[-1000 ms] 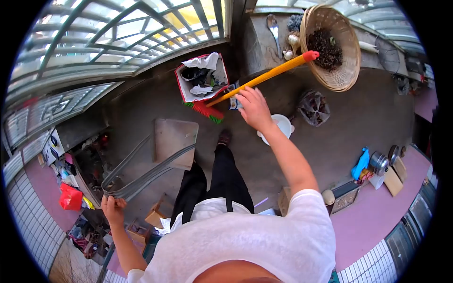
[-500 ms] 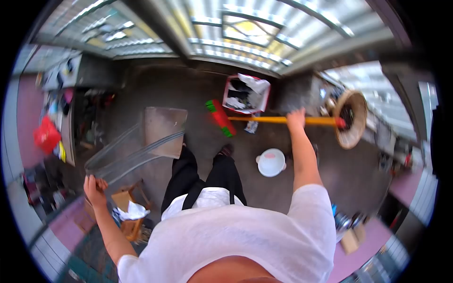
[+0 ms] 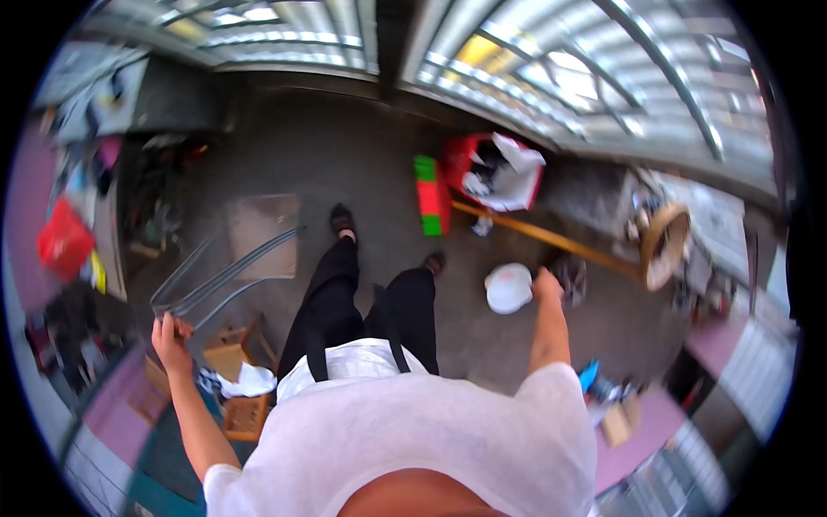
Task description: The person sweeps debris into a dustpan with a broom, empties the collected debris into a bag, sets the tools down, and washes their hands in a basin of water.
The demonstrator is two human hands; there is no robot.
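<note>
My left hand (image 3: 173, 329) is closed around the end of a long wire handle on a dustpan (image 3: 263, 237). The pan's flat plate hangs out ahead of me, left of my feet. My right hand (image 3: 548, 286) is to the right, beside the rim of a white bucket (image 3: 508, 289); its fingers are blurred, and I cannot tell whether they hold anything. Beyond that hand a broom (image 3: 551, 238) with a yellow-orange handle leans across, clear of my fingers in this view. Its red and green head (image 3: 429, 196) is by a red bin.
The red bin (image 3: 457, 159) holds white and dark rubbish. To the right is a round woven basket (image 3: 665, 246). A wooden chair (image 3: 250, 415) with a white cloth stands at my left. A red plastic bag (image 3: 65, 239) hangs at far left.
My right hand has let go of the broom handle and moved down toward the white bucket. The view has shifted, with the bin and broom now further right. The dustpan stays in my left hand.
</note>
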